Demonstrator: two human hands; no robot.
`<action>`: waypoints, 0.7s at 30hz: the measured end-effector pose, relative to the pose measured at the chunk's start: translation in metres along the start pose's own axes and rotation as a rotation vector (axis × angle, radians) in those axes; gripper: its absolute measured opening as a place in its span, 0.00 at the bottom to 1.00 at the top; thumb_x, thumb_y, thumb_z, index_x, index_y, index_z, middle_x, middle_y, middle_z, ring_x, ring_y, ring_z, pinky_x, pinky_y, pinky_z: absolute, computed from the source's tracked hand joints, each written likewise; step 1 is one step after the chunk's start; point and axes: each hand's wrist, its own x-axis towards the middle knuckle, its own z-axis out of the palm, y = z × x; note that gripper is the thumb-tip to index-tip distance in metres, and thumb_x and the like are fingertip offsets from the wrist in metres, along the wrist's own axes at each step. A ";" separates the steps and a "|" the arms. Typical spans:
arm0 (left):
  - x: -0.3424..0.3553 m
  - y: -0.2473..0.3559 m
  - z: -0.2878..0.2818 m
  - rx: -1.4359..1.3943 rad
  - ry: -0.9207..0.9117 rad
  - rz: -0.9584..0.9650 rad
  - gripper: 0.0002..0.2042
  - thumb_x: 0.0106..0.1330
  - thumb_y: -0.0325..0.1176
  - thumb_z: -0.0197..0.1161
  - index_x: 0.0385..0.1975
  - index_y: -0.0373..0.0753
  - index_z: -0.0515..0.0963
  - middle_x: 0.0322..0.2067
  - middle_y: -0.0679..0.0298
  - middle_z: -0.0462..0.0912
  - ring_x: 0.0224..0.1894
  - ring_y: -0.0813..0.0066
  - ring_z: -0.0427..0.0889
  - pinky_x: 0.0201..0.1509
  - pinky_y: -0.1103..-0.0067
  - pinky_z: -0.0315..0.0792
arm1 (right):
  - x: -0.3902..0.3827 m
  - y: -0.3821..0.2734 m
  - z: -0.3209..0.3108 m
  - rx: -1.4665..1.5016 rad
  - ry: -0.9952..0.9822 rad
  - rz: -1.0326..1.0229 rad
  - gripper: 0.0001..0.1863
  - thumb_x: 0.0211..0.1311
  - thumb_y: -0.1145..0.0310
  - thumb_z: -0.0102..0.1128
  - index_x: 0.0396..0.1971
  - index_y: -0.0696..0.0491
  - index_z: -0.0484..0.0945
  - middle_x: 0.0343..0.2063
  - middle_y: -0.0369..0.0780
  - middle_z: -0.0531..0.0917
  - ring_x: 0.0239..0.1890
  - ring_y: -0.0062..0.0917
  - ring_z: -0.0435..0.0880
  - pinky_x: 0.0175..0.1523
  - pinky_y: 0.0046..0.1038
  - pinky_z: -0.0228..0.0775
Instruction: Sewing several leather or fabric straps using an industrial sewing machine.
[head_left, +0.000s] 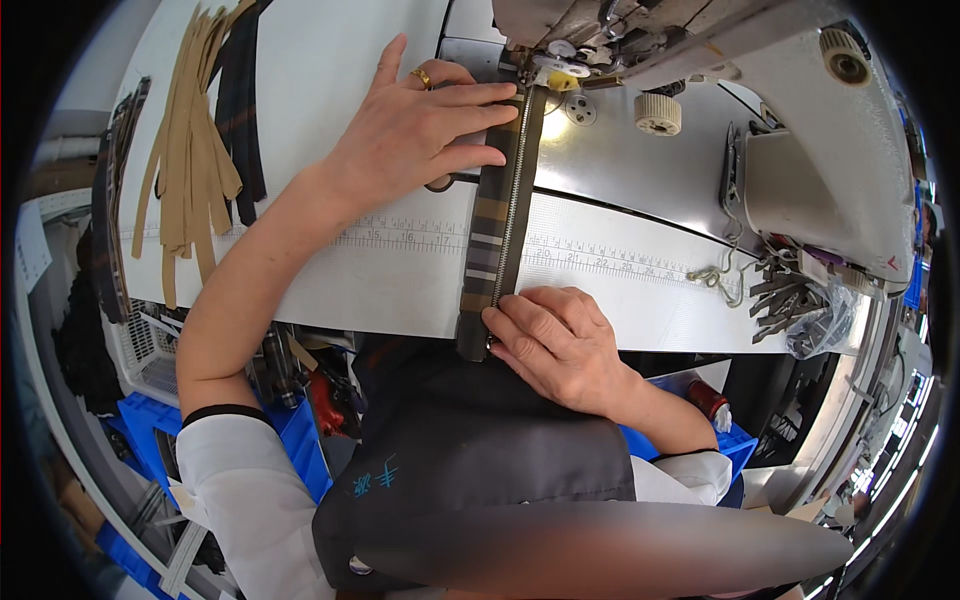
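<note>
A dark zipper (514, 195) with metal teeth runs lengthwise away from me over the sewing table. Along its left side lies a plaid fabric strip (487, 222) in dark, tan and pale bands. The far end of both reaches under the needle area (530, 78) of a sewing machine (830, 130). My left hand (425, 125), with a gold ring, lies spread, its fingertips resting on the strip close to the needle. At the near end, by the table edge, my right hand (560, 345) pinches the zipper between thumb and fingers.
Tan fabric strips (190, 150) and dark strips (240, 120) lie at the far left. A printed ruler scale (600, 262) crosses the white table (400, 285). At the right are loose threads (725, 280), dark small pieces (790, 300) and a clear plastic bag (825, 325). Blue crates (300, 440) stand below.
</note>
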 end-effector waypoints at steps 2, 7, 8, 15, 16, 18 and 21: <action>-0.001 -0.001 0.000 0.001 -0.001 0.003 0.19 0.56 0.50 0.64 0.44 0.50 0.82 0.50 0.77 0.80 0.53 0.74 0.73 0.68 0.48 0.46 | 0.000 0.000 0.000 -0.005 -0.007 -0.003 0.23 0.39 0.69 0.71 0.42 0.56 0.81 0.40 0.38 0.79 0.41 0.30 0.77 0.43 0.29 0.71; -0.006 0.005 0.000 0.079 -0.013 0.055 0.18 0.56 0.48 0.65 0.45 0.49 0.82 0.50 0.78 0.80 0.51 0.74 0.74 0.68 0.48 0.46 | 0.002 0.001 -0.001 -0.007 -0.007 0.006 0.24 0.39 0.69 0.72 0.42 0.56 0.81 0.40 0.38 0.79 0.41 0.30 0.77 0.43 0.29 0.71; -0.005 0.007 0.000 0.007 0.006 0.008 0.18 0.56 0.47 0.66 0.45 0.49 0.82 0.49 0.78 0.80 0.51 0.74 0.74 0.68 0.49 0.46 | 0.002 0.001 -0.001 -0.014 -0.009 0.014 0.24 0.39 0.69 0.72 0.42 0.56 0.81 0.41 0.38 0.79 0.41 0.30 0.77 0.43 0.29 0.71; -0.003 0.003 0.000 -0.001 -0.003 0.030 0.18 0.55 0.42 0.67 0.45 0.46 0.82 0.50 0.77 0.81 0.48 0.75 0.75 0.68 0.53 0.46 | 0.009 0.009 -0.003 -0.022 -0.015 0.009 0.22 0.42 0.68 0.71 0.42 0.55 0.81 0.41 0.38 0.79 0.41 0.29 0.76 0.44 0.29 0.70; -0.003 0.003 0.002 0.022 0.028 0.030 0.17 0.56 0.44 0.67 0.44 0.46 0.82 0.48 0.78 0.81 0.48 0.76 0.75 0.68 0.51 0.47 | 0.010 0.011 -0.003 -0.020 -0.015 -0.003 0.21 0.45 0.67 0.70 0.42 0.57 0.80 0.41 0.38 0.78 0.41 0.29 0.76 0.43 0.29 0.70; -0.003 0.005 0.003 0.045 0.060 0.029 0.17 0.56 0.46 0.66 0.43 0.47 0.82 0.46 0.78 0.82 0.49 0.78 0.75 0.67 0.50 0.48 | 0.011 0.011 -0.003 -0.017 -0.016 -0.015 0.20 0.48 0.67 0.69 0.42 0.58 0.79 0.40 0.39 0.77 0.41 0.29 0.76 0.43 0.29 0.70; -0.002 0.006 0.000 -0.036 0.044 -0.005 0.17 0.56 0.45 0.67 0.43 0.46 0.83 0.44 0.78 0.83 0.48 0.78 0.75 0.68 0.50 0.48 | 0.012 0.011 -0.002 -0.032 -0.014 0.001 0.23 0.42 0.67 0.71 0.42 0.56 0.81 0.41 0.38 0.79 0.41 0.29 0.77 0.43 0.28 0.70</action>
